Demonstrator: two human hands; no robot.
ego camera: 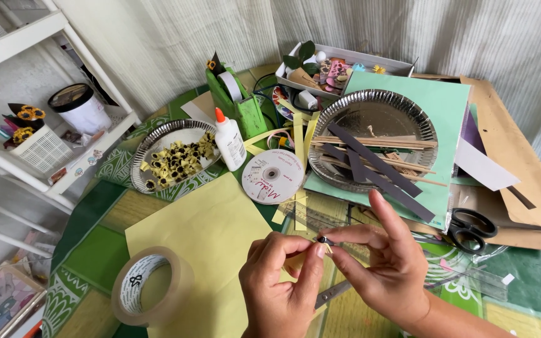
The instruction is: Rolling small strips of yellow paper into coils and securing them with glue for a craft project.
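Yellow paper with a dark core is being rolled into a small coil [325, 240] between both hands, near the middle of the table. The left hand [283, 285] is pinching it with thumb and forefinger closed tight from below, while the right hand [386, 263] is closing its thumb and forefinger on the same coil from the right, its other fingers fanned out free. Judging by the scene, the work looks well along but not finished: a foil plate [151, 141] at the far left is already holding a heap of similar yellow-and-black rolled pieces [176, 159], so many are done, and this coil seems to be one more in the making. A second foil plate [408, 106] at the far right is still carrying dark paper strips [374, 164] and thin wooden sticks [370, 143], which suggests material left to use. A yellow sheet [201, 238] is lying under the hands, with a tape roll [151, 286] at the near left. A glue bottle [229, 139] is standing beside a disc [273, 176], and scissors [471, 230] are lying to the right. Whether the coil is glued yet cannot be told.
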